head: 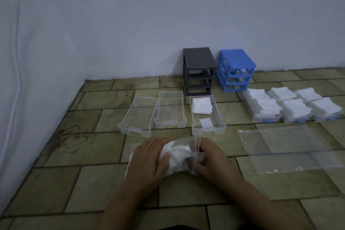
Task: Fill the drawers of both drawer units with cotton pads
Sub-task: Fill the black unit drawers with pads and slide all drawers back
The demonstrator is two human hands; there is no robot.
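My left hand [149, 158] and right hand [211, 157] are both curled around a crumpled clear plastic bag of white cotton pads [179, 155], held low over the tan tiled floor [93, 188]; the left clamps the closed end, while the right's fingers pinch at the bag's mouth, though I can't tell whether they already hold pads. To do this step well, I'd judge it best to keep the left grip firm and draw the pads out as a flat stack rather than a wad, so they lie neatly. The target sits just beyond my hands: a clear plastic drawer partly filled with white pads [207, 115]. Left of it lie two empty clear drawers [138, 115] [170, 110]. Further back, against the wall, stand the dark grey drawer frame [198, 71] and blue drawer frame [236, 70], both without drawers. To the right, three filled drawers heaped with pads [295, 106] sit near flat empty plastic bags [291, 147].
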